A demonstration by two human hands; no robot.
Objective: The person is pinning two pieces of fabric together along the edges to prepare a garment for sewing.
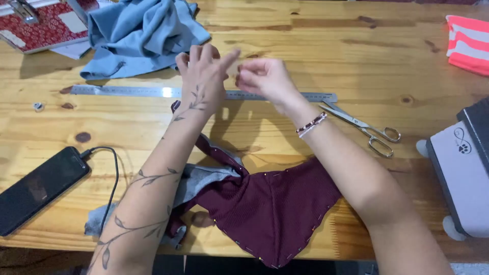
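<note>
The maroon fabric [270,209] is lying nearest the camera, draped over the near edge of the worktop [285,137], with a row of small pins running along its two slanting hems; a grey lining [204,178] is showing beneath it on the left side, and a strip of the maroon cloth is trailing up under the left forearm towards the hands; the left hand [204,76] is raised over the middle of the worktop with its fingers loosely spread and the forefinger stretched towards the right; the right hand [262,77] is just beside it, its fingertips pinched together on something too small to make out, perhaps a pin or thread, so what it is gripping cannot be told; both hands are hovering above a long steel ruler [127,91] that is lying across the worktop; a pair of scissors [364,127] is resting near the ruler's right end; a blue garment [142,33] is heaped towards the far left corner; a black phone [41,188] on its cable is sitting by the near left edge; judging from this, the person seems to be handling a small fastening between the fingertips partway through the pinning; the next move is likely calling for a steady, fine pinch and a careful return to the unpinned part of the hem.
</note>
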